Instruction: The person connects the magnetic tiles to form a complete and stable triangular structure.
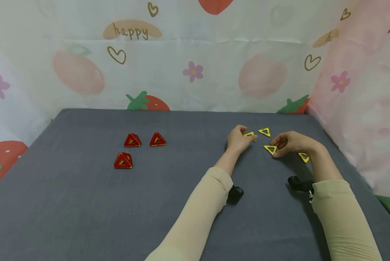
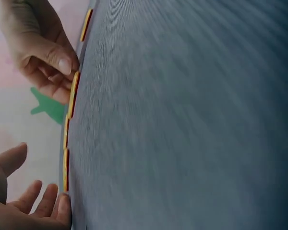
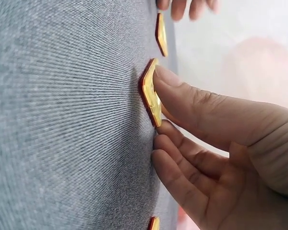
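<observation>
A flat yellow triangle tile (image 1: pixel 269 146), hollow in the middle, lies on the grey cloth at the right. My right hand (image 1: pixel 292 142) pinches it by one side between thumb and index finger. Its red-rimmed edge (image 3: pixel 145 88) rests on or close to the cloth in the right wrist view. To the left, my left hand (image 1: pixel 238 140) reaches beside a second triangle tile, thumb and fingers spread. In the left wrist view its fingertips (image 2: pixel 64 206) are at the end of that tile (image 2: pixel 66 172). Another triangle tile (image 1: pixel 269 132) lies behind, between the hands.
A further yellow triangle tile (image 1: pixel 303 158) lies partly behind my right wrist. Far to the left stand three red pyramids (image 1: pixel 128 141) built of triangle tiles. A printed curtain (image 1: pixel 214 43) hangs behind the grey tabletop (image 1: pixel 67 203). Both wrists carry black camera mounts (image 1: pixel 299 183).
</observation>
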Available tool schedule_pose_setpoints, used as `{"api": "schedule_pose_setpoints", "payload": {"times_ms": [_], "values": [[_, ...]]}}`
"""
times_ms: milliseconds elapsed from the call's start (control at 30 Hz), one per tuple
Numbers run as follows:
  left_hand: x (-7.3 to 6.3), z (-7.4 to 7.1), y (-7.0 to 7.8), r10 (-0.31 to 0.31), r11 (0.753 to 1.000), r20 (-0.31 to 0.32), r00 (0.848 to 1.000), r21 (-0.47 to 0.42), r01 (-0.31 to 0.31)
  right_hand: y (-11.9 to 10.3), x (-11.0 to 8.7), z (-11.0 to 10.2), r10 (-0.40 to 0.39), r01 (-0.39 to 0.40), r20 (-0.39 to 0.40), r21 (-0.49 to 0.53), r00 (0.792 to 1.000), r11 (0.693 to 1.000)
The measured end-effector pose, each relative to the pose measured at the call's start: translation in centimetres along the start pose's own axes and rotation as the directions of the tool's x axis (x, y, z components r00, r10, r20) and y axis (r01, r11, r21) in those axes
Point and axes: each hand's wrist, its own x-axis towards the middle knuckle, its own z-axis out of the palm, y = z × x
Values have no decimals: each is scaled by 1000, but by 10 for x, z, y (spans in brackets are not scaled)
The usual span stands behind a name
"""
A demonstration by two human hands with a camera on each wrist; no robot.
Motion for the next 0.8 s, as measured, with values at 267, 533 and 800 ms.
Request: {"api": "schedule_pose_setpoints", "payload": {"times_ms": [267, 533, 800], "values": [[6, 13, 4, 2, 946, 22, 1000, 323, -9, -4, -1, -2, -2, 2, 10, 2, 1000, 1000], [9, 21, 6, -39, 897, -53, 998, 438, 58, -3, -2, -1, 8, -8, 17, 15, 1000, 1000], [10, 27, 8, -65, 865, -99, 993, 490, 105, -3, -2, 0, 26, -26, 20, 18, 999, 999]]}}
